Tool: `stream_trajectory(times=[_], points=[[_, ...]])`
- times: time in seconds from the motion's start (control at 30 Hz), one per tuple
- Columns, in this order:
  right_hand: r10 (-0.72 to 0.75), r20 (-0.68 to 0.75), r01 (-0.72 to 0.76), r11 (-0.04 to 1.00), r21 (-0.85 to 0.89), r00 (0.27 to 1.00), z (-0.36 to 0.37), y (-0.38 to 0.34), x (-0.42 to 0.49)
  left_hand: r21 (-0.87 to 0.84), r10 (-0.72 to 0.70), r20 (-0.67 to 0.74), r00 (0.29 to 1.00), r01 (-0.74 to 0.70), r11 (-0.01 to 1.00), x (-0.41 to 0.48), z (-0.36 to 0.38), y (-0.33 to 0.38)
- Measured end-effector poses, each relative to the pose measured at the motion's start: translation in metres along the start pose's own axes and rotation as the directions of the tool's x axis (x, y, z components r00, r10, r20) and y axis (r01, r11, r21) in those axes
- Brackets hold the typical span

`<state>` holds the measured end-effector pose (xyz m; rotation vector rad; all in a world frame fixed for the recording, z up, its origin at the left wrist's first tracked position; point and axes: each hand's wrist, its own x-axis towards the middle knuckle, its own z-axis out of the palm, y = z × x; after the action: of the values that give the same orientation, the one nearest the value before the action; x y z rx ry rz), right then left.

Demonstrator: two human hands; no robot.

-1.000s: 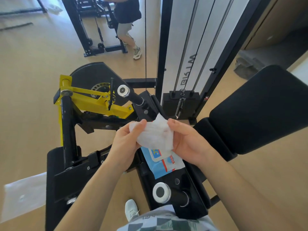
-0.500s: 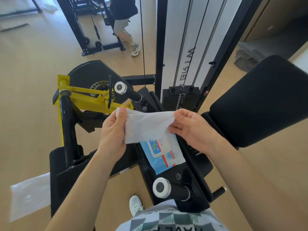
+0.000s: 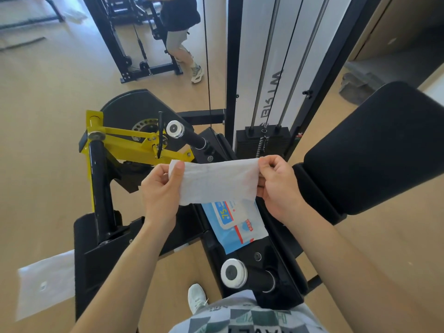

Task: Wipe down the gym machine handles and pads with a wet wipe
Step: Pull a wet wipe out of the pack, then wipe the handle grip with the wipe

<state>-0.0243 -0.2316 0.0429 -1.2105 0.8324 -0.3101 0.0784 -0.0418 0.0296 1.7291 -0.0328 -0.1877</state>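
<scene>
Hands up at mid-frame, with a white wet wipe (image 3: 218,181) stretched flat between them. Left hand (image 3: 159,193) pinching the wipe's left edge, thumb on the near face, fingers curled behind. Right hand (image 3: 278,188) pinching the right edge, fingers curled, thumb on top. Wipe held in the air above the machine, its lower edge overlapping a blue pack of wipes (image 3: 236,222) that lies on the black frame just below.

Near handle (image 3: 242,275) with a chrome end cap at bottom centre, below the pack. Far handle (image 3: 185,134) with the same cap above the left hand, beside a yellow arm (image 3: 125,145). Large black pad (image 3: 374,150) at the right of the frame, just beyond the right wrist. Weight stack (image 3: 263,143) and guide rods at upper centre. White sheet (image 3: 45,284) on the wooden floor at lower left. Second person's legs (image 3: 180,46) at the top, beside another black rack.
</scene>
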Motion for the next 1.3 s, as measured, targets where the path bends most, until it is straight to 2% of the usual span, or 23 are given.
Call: stream_trajectory(times=[0.13, 0.23, 0.3, 0.4, 0.5, 0.57, 0.63, 0.73, 0.83, 1.0, 1.07, 1.17, 1.23, 1.3], points=[[-0.044, -0.004, 0.044, 0.998, -0.053, 0.999, 0.0, -0.001, -0.003, -0.119, -0.021, 0.112, 0.993, 0.035, 0.992, -0.006, -0.001, 0.004], [-0.048, 0.114, 0.056, 0.996, -0.063, 0.992, 0.003, -0.007, -0.011, -0.143, 0.057, 0.149, 0.987, -0.035, 0.989, -0.015, 0.005, 0.017], [-0.042, 0.192, 0.057, 0.996, -0.073, 0.98, 0.005, -0.009, -0.016, -0.094, 0.179, 0.134, 0.975, -0.167, 0.981, -0.021, 0.012, 0.024], [-0.036, 0.301, 0.06, 0.996, -0.069, 0.953, 0.01, -0.011, -0.024, -0.029, 0.339, 0.25, 0.907, -0.343, 0.939, -0.029, 0.02, 0.024], [-0.02, 0.391, -0.003, 0.998, 0.057, 0.92, 0.013, -0.013, -0.029, 0.003, 0.365, 0.355, 0.86, -0.392, 0.92, -0.034, 0.024, 0.012], [-0.009, 0.4, -0.034, 0.994, 0.101, 0.916, 0.013, -0.014, -0.031, 0.054, 0.397, 0.364, 0.843, -0.444, 0.894, -0.035, 0.025, 0.003], [-0.012, 0.405, -0.019, 0.997, 0.072, 0.914, 0.013, -0.013, -0.031, 0.09, 0.405, 0.346, 0.846, -0.46, 0.884, -0.034, 0.025, -0.003], [-0.077, 0.4, 0.111, 0.992, -0.062, 0.913, 0.013, -0.011, -0.028, 0.056, 0.34, 0.363, 0.868, -0.384, 0.921, -0.028, 0.023, -0.006], [-0.236, 0.333, 0.34, 0.891, -0.302, 0.913, 0.013, -0.008, -0.017, -0.001, 0.277, 0.385, 0.88, -0.3, 0.954, -0.022, 0.018, -0.005], [-0.328, 0.478, 0.536, 0.742, -0.402, 0.814, 0.026, -0.016, 0.008, -0.014, 0.286, 0.446, 0.848, -0.313, 0.95, -0.004, 0.01, 0.007], [-0.359, 0.472, 0.564, 0.708, -0.425, 0.806, 0.034, -0.021, 0.017, -0.045, 0.284, 0.422, 0.861, -0.293, 0.955, 0.002, 0.007, 0.013], [-0.381, 0.431, 0.553, 0.728, -0.405, 0.818, 0.045, -0.025, 0.031, 0.007, 0.198, 0.356, 0.913, -0.214, 0.977, 0.008, 0.005, 0.013], [-0.382, 0.42, 0.544, 0.741, -0.394, 0.823, 0.053, -0.026, 0.04, 0.079, 0.172, 0.259, 0.95, -0.198, 0.977, 0.013, 0.004, 0.007], [-0.383, 0.398, 0.531, 0.754, -0.388, 0.834, 0.063, -0.027, 0.048, 0.142, 0.206, 0.108, 0.973, -0.22, 0.965, 0.02, 0.003, 0.002]])
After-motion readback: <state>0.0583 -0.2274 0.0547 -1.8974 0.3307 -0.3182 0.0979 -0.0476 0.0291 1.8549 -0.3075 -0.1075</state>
